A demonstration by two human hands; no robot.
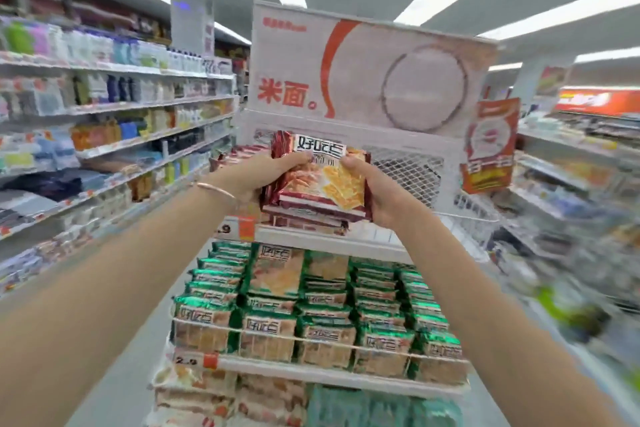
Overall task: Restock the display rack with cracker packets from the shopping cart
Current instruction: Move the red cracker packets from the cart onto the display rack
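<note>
Red cracker packets [318, 180], a small stack, sit clamped between both hands. The left hand [258, 173], a bracelet [216, 189] on its wrist, curls round the left end with the thumb on top. The right hand [377, 191] grips the right end. The stack is held at the top mesh tier of the display rack [408, 163]. Below, green packets [311, 305] fill the next tier.
</note>
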